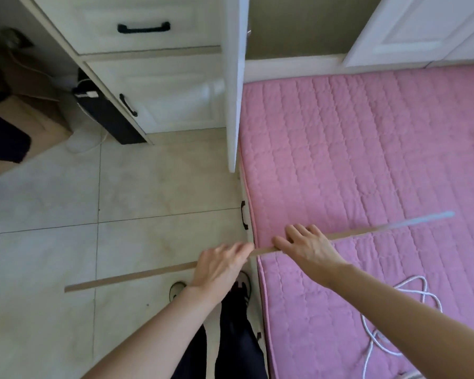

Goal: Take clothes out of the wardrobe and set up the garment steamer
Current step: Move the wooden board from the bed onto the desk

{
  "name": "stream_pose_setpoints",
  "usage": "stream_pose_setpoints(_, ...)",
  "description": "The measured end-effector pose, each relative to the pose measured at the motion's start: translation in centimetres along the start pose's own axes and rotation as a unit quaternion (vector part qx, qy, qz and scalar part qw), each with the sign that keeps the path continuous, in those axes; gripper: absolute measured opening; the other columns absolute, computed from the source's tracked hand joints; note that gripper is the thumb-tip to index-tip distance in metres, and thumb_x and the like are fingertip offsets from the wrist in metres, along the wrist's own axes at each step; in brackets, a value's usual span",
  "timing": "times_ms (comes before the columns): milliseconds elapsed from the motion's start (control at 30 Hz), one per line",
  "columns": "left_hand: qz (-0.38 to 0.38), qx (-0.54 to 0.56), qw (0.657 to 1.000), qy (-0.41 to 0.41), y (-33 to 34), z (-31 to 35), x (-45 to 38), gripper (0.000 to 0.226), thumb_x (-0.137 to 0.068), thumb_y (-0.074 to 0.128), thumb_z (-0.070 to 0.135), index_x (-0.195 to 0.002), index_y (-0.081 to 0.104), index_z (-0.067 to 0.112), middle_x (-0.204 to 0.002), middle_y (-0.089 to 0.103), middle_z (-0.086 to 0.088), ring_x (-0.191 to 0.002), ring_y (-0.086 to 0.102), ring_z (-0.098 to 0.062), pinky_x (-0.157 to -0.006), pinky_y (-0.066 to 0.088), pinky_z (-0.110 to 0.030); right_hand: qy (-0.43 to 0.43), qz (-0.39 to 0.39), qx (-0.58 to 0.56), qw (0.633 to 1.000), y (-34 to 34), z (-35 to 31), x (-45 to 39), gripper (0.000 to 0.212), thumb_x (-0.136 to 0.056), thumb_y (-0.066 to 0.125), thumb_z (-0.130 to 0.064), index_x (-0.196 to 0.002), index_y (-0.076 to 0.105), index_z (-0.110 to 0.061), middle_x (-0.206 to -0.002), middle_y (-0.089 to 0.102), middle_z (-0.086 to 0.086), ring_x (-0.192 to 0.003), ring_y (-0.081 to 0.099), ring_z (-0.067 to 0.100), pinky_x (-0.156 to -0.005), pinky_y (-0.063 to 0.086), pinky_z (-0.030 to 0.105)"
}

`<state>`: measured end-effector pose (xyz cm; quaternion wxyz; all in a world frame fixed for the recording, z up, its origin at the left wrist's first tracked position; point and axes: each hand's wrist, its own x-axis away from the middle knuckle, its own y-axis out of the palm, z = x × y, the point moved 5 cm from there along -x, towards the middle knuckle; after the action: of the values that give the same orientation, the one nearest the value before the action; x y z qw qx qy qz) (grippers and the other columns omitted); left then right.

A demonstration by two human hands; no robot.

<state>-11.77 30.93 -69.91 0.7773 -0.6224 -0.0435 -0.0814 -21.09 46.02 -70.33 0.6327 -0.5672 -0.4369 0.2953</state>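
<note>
We look down from head height at our own two bare arms reaching forward over a pale tiled floor (52, 203) and the edge of a bed covered by a pink quilted mattress pad (367, 149).

Both hands hold one long, thin, tan rod (132, 277) with a pale, translucent far section; what it belongs to we cannot tell. It runs slantwise across the lower half of the view, from a squared end low over the floor at the left, up across the bed's edge, to its pale tip above the pad at the right. Our left hand (219, 266) has its fingers curled round the rod just off the edge of the bed. Our right hand (307, 247) grips it a little farther along, over the near corner of the pad, knuckles up and fingers wrapped over the top. The two hands are near each other but apart.

A white looped cord (394, 335) lies on the pad at the lower right, beside our right forearm.

Straight ahead, a white wardrobe door (234, 86) stands open, seen edge-on, between the floor and the bed. To its left is a cream cabinet with two drawer fronts and black handles (144, 28). No clothes show in the open wardrobe from here. A brown cardboard box (36, 119) sits in the dim corner at far left.

Below our arms we see dark trousers (236, 337) and the toes of light shoes (177, 289).
</note>
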Motion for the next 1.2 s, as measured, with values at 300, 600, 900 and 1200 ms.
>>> stream_pose_setpoints(300,0.037,-0.02,0.999,0.008,-9.1,-8.8,8.0,0.037,-0.077,0.072,0.01,-0.103,0.051,0.026,-0.089,0.054,0.007,-0.054,0.054,-0.014,-0.037,0.033,-0.025,0.012,0.038,-0.076,0.996,-8.4,-9.5,-4.6,0.055,-0.051,0.076,0.008,-0.094,0.055,-0.021,-0.079,0.045,-0.005,-0.065,0.043,0.017,-0.041,0.039,0.028)
stream_pose_setpoints(600,0.096,0.018,0.993,-0.061,-17.7,-18.7,19.2,0.013,-0.085,0.071,0.024,-0.087,0.059,0.019,-0.081,0.057,0.008,-0.058,0.055,-0.013,-0.05,0.042,-0.026,-0.028,0.068,-0.07,0.995,-18.9,-22.7,-10.0,0.044,-0.06,0.08,-0.002,-0.092,0.058,-0.023,-0.076,0.046,-0.008,-0.07,0.049,0.016,-0.032,0.032,0.023)
stream_pose_setpoints(900,0.169,0.047,0.973,-0.148,-23.0,-24.8,29.3,0.024,-0.077,0.074,0.043,-0.085,0.063,0.022,-0.076,0.061,0.014,-0.065,0.059,-0.011,-0.05,0.045,-0.026,-0.079,0.077,-0.063,0.992,-23.5,-34.0,-13.2,0.049,-0.059,0.079,-0.002,-0.098,0.06,-0.025,-0.079,0.049,-0.009,-0.07,0.048,0.013,-0.031,0.038,0.027)
stream_pose_setpoints(1200,0.217,-0.015,0.962,-0.168,-24.4,-28.2,36.3,0.028,-0.093,0.047,0.043,-0.091,0.064,0.021,-0.074,0.062,0.009,-0.064,0.058,-0.017,-0.059,0.045,-0.033,-0.153,0.127,-0.078,0.977,-27.9,-42.3,-16.4,0.026,-0.074,0.075,-0.014,-0.094,0.064,-0.025,-0.076,0.054,-0.008,-0.068,0.053,0.014,-0.03,0.037,0.026)
